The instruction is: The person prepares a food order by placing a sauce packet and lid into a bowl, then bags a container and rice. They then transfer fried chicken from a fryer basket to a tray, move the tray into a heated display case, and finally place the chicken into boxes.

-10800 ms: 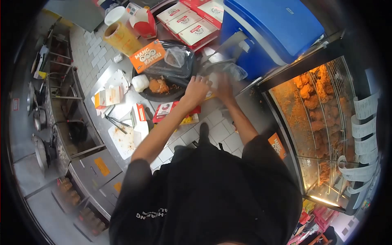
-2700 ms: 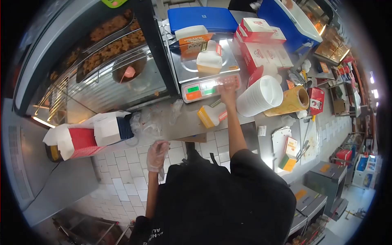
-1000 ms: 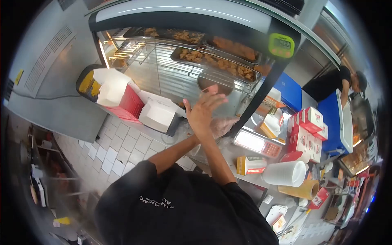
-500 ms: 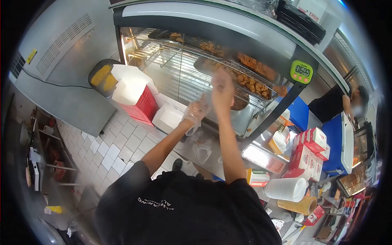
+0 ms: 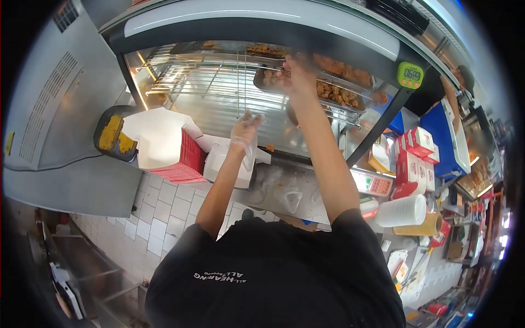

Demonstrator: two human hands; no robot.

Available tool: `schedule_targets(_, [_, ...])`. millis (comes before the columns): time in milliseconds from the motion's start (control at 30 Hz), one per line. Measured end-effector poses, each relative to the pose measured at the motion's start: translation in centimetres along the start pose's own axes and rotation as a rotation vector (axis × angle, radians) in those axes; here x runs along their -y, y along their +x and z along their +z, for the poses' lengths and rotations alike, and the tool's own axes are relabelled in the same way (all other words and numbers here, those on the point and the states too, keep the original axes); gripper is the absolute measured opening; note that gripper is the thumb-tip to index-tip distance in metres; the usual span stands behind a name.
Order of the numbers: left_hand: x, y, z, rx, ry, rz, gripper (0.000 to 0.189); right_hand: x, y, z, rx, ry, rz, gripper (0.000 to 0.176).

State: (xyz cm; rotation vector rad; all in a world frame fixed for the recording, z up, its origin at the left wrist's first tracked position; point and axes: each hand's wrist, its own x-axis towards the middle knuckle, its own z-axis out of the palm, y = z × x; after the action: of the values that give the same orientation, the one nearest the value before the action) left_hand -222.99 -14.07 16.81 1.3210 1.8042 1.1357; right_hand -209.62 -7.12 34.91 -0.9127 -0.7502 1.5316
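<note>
My left hand (image 5: 246,130) wears a clear plastic glove, its fingers apart and holding nothing, just above an open white box (image 5: 221,164). My right hand (image 5: 298,81) reaches into a glass-fronted warming cabinet (image 5: 262,17), in front of the wire racks. Beside it are a tray of fried pieces (image 5: 340,94) and, higher up, a tray of larger browned pieces (image 5: 344,71). Blur hides whether its fingers hold anything. A stack of red and white boxes (image 5: 188,156) stands to the left of the white box.
A black tray of yellow food (image 5: 113,134) lies at the left. On the right are a green timer (image 5: 410,75), red-white boxes (image 5: 413,164), white cups (image 5: 402,211) and a blue cooler (image 5: 445,142). Another person's arm (image 5: 451,101) shows at the upper right.
My hands have moved apart: the right went up to the racks and trays, the left shifted left toward the white box. The view has also shifted.
</note>
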Motion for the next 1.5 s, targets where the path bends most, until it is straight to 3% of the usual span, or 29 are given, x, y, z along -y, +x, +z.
schedule_targets(67, [1.3,0.8,-0.3,-0.061,-0.033,0.039,0.074,0.4,0.1,0.9,-0.01,-0.032,0.013,0.017])
schedule_targets(167, [4.7,2.3,-0.4,-0.01,-0.267,-0.13,0.074,0.1,0.2,1.5,0.003,-0.017,-0.044,0.022])
schedule_targets(267, [4.7,2.1,-1.0,-0.028,0.177,0.252,0.068,0.5,0.8,0.4,0.047,0.16,-0.074,0.027])
schedule_targets(333, [2.5,1.6,-0.6,0.032,-0.747,-0.129,0.055,0.5,0.5,-1.2,0.092,0.159,-0.252,0.027])
schedule_targets(367, [1.4,1.2,-0.7,0.05,-0.755,-0.125,0.055,0.6,0.2,-1.9,0.08,0.151,-0.266,0.027])
schedule_targets(433, [-2.2,-0.2,-1.7,0.087,-1.212,-0.105,0.06,0.7,-0.9,-3.0,0.049,0.156,-0.378,0.022])
schedule_targets(633, [-11.4,-0.7,-3.8,0.166,-1.37,0.112,0.077,0.0,-4.4,-3.7,-0.034,0.186,-0.463,0.015])
schedule_targets(733, [-14.3,0.8,-4.6,0.12,-1.502,-0.026,0.084,0.0,-7.0,-2.3,-0.07,0.186,-0.443,0.012])
schedule_targets(867, [-15.2,1.5,-4.1,0.072,-1.372,-0.02,0.089,-1.6,-8.7,-0.4,-0.166,0.22,-0.395,0.012])
schedule_targets(967, [-15.0,1.9,-4.1,0.131,-1.239,0.053,0.09,-3.7,-8.6,-0.4,-0.073,0.293,-0.43,0.015])
schedule_targets(1067, [-15.1,2.0,-5.0,0.173,-1.22,-0.018,0.09,-5.0,-8.4,0.5,-0.116,0.2,-0.398,0.02])
schedule_targets(1167, [-13.9,4.0,-4.4,0.185,-1.162,0.083,0.084,-6.2,-8.8,1.9,-0.107,0.225,-0.379,0.023])
schedule_targets(1233, [-13.5,4.6,-4.6,0.167,-1.007,0.187,0.067,-7.1,-8.6,2.1,-0.087,0.198,-0.376,0.025])
schedule_targets(1500, [-13.5,2.5,-7.6,0.351,-0.997,0.031,0.049,-8.0,-11.3,1.6,-0.146,0.147,-0.375,0.026])
